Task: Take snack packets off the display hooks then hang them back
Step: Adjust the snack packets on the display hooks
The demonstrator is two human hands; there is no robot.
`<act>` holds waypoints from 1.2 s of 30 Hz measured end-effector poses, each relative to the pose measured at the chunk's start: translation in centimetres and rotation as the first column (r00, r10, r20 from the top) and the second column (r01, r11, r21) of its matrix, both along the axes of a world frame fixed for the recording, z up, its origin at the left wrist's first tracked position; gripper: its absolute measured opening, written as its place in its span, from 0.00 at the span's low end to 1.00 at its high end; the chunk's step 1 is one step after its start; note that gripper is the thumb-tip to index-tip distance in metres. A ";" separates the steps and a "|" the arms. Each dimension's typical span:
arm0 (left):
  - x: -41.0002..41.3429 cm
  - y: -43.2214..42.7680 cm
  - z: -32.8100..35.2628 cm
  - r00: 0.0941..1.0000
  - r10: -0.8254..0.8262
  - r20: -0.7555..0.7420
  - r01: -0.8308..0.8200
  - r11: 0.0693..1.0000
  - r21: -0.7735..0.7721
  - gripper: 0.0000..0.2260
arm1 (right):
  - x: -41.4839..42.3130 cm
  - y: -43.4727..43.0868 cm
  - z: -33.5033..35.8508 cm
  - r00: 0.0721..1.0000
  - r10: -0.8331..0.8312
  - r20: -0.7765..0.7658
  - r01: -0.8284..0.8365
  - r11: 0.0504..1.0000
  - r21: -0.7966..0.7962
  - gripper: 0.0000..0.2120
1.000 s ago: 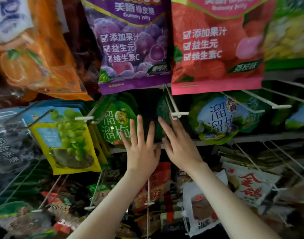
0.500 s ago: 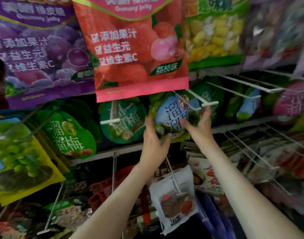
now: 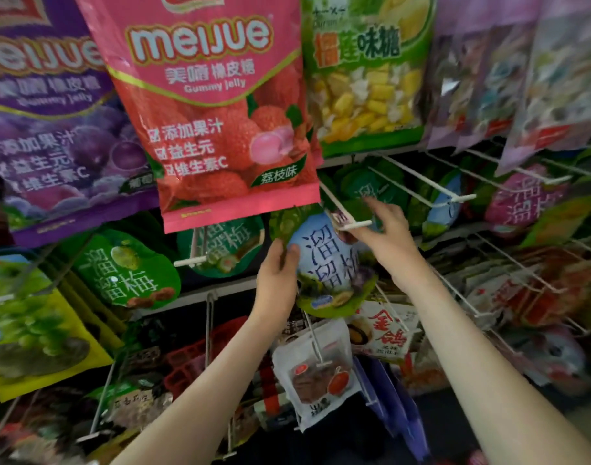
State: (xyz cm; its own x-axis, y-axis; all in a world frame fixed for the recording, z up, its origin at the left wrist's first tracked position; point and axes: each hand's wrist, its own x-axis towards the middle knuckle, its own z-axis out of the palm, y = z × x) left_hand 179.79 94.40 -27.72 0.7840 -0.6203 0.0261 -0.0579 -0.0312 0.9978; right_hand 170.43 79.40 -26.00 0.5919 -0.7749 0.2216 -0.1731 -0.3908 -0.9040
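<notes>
Pink gummy bag (image 3: 213,135) hung overhead. Beneath it, the left hand (image 3: 276,276), open half a second before, now pinched the edge of the blue plum packet (image 3: 327,263), still hanging on its white hook (image 3: 352,225). The right hand (image 3: 386,234) had reached the hook tip, grip unclear; lifting off looked imminent.

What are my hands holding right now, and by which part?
The left hand grips the blue plum packet by its left edge. The right hand is at its top by the hook; a pinch cannot be told.
</notes>
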 end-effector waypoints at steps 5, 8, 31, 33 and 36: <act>-1.6 2.0 1.2 0.999 -0.039 -0.023 0.040 0.998 0.051 0.26 | -2.4 2.1 4.1 0.984 0.174 -0.039 -0.172 0.984 0.035 0.11; -2.9 3.4 2.3 0.996 -0.070 -0.056 0.074 0.994 0.082 0.25 | -3.7 3.2 6.1 0.971 0.208 -0.119 -0.205 0.978 0.039 0.10; -6.7 5.5 2.4 0.927 -0.372 0.042 0.314 0.834 0.453 0.09 | -10.1 6.0 4.3 0.959 0.111 -0.261 -0.086 0.991 0.107 0.05; -6.2 6.0 2.1 0.911 -0.412 0.018 0.357 0.811 0.464 0.10 | -9.5 6.0 4.1 0.962 0.090 -0.259 -0.063 0.992 0.110 0.06; -6.1 6.7 1.6 0.887 -0.462 -0.003 0.406 0.777 0.481 0.18 | -8.5 6.0 3.8 0.962 0.072 -0.263 -0.035 0.989 0.146 0.08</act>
State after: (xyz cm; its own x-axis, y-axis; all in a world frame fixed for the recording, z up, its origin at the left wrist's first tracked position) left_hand 173.71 101.06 -26.08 0.4380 -0.8551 -0.2775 -0.2837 -0.4243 0.8599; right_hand 161.96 85.37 -22.24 0.6562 -0.7524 -0.0572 -0.3973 -0.2801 -0.8739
